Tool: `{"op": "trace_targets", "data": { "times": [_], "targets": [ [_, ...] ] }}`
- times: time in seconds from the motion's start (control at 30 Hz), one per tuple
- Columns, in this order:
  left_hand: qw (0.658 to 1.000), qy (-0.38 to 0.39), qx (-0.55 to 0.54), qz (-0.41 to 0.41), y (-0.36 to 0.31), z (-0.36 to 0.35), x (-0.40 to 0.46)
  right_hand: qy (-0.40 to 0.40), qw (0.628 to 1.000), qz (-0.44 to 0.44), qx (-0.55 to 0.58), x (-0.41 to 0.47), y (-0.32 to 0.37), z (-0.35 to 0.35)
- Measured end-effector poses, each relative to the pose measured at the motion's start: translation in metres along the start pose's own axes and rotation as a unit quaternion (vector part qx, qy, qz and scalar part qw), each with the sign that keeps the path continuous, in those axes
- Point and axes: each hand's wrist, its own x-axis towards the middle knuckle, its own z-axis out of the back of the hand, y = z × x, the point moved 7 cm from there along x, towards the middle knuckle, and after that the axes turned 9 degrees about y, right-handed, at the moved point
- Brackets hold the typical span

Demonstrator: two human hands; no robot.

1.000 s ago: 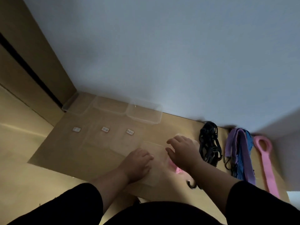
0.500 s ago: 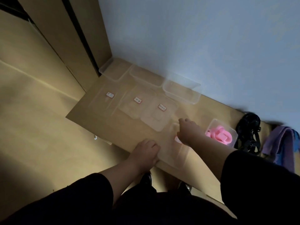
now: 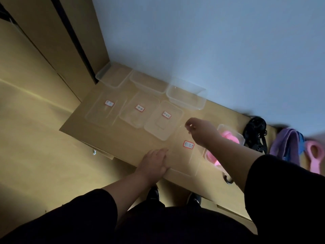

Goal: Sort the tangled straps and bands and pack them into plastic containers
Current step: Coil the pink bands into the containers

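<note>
I hold a clear plastic lid (image 3: 181, 159) with a red-bordered label between both hands. My left hand (image 3: 154, 163) grips its near left edge. My right hand (image 3: 201, 131) pinches its far corner. Just right of the lid stands a clear container (image 3: 236, 136) with a pink band (image 3: 228, 135) inside; my right forearm hides part of it. More pink shows through under the lid's right edge. A black strap bundle (image 3: 255, 132), a purple and blue strap (image 3: 286, 145) and a pink loop band (image 3: 314, 155) lie along the wall to the right.
Three labelled clear lids (image 3: 164, 120) lie in a row on a brown cardboard sheet (image 3: 91, 125). Behind them three empty clear containers (image 3: 187, 97) stand against the pale wall. A wooden panel with a dark gap stands at the left. A black hook (image 3: 228, 180) lies near my right elbow.
My right hand has moved from the middle of the lid to its far corner, so the label shows. The left hand stays on the near edge. The view has shifted left.
</note>
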Motion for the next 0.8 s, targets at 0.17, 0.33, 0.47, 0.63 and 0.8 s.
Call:
{"op": "trace_targets", "data": {
  "times": [0.17,0.33,0.47,0.63,0.8],
  "targets": [
    [0.99,0.032,-0.135,0.025,-0.035,0.012,0.009,-0.056,0.997,0.007,0.044,-0.027,-0.01,0.038],
    [0.991,0.06,-0.113,-0.038,-0.084,0.012,0.026,-0.096,0.994,-0.012,0.041,-0.048,-0.05,0.076],
    [0.989,0.082,-0.091,-0.081,-0.12,0.002,0.043,-0.117,0.991,-0.045,0.054,-0.062,-0.089,0.089],
    [0.987,0.085,-0.088,-0.104,-0.146,-0.01,0.063,-0.096,0.993,-0.062,0.022,-0.062,-0.125,0.082],
    [0.988,0.106,-0.096,-0.057,-0.146,-0.029,0.08,-0.055,0.992,-0.064,-0.089,-0.047,-0.137,0.069]
  ]
}}
